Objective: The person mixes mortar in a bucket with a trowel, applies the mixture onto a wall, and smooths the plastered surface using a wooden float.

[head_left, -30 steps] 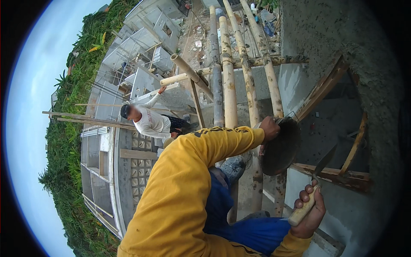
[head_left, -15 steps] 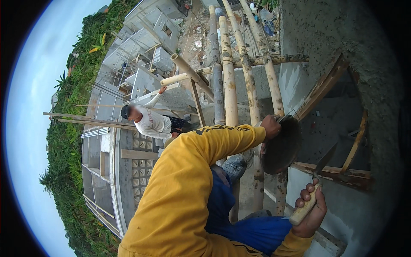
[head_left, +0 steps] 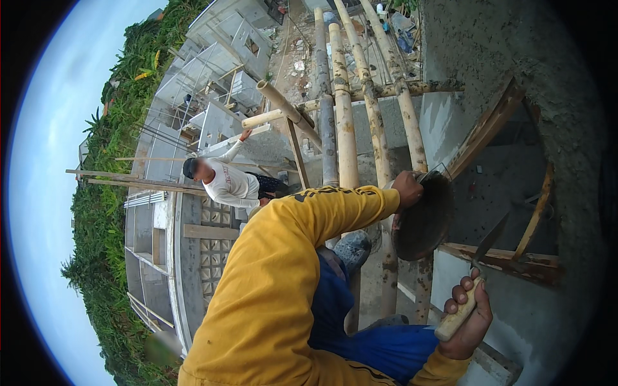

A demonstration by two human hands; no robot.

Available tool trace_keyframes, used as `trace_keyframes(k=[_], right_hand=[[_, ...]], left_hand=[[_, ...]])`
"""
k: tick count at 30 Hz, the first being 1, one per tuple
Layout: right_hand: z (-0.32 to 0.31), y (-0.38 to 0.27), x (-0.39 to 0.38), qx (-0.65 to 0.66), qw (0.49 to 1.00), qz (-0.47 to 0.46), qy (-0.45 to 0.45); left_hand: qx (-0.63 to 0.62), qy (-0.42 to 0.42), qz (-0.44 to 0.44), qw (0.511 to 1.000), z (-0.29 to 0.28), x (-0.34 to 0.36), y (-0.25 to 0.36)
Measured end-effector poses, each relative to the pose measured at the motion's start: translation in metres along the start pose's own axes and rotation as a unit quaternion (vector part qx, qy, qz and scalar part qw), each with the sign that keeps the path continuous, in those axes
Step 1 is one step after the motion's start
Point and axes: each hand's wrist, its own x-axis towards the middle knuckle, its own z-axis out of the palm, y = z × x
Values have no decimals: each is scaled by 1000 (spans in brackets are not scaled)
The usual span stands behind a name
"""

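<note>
My left hand [head_left: 407, 189], at the end of a yellow sleeve, is closed at the rim of a dark round bucket [head_left: 421, 222] with a thin wire handle. The bucket is tilted, and its inside looks dark and dirty. Lower and to the right, my right hand [head_left: 470, 325] grips a trowel by its pale wooden handle [head_left: 458, 313]. The trowel's pointed metal blade [head_left: 491, 238] rises away from the fist, apart from the bucket, in front of the wooden-framed opening [head_left: 505, 174] in the wall.
Bamboo poles [head_left: 346, 122] run beneath me as scaffolding, with a cross pole [head_left: 412, 89] tied over them. Rough wet-looking plaster [head_left: 489, 38] covers the wall at right. A co-worker [head_left: 228, 183] in a white shirt stands at left by unfinished walls. Rubble [head_left: 299, 64] lies on the ground far below.
My hands, the bucket and the trowel hold nearly the same places. The background has shifted very slightly right, and a blurred pale patch now shows at lower left.
</note>
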Motion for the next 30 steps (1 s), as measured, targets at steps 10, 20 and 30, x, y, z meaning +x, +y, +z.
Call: trace_keyframes(k=[10, 20, 30], right_hand=[[25, 9, -8, -18, 998, -10, 57], [23, 96, -90, -384, 904, -46, -184], [38, 100, -98, -395, 889, -151, -176]], left_hand=[[326, -49, 245, 912, -14, 10, -16], [281, -53, 417, 862, -27, 14, -20], [279, -119, 454, 838, -45, 10, -4]])
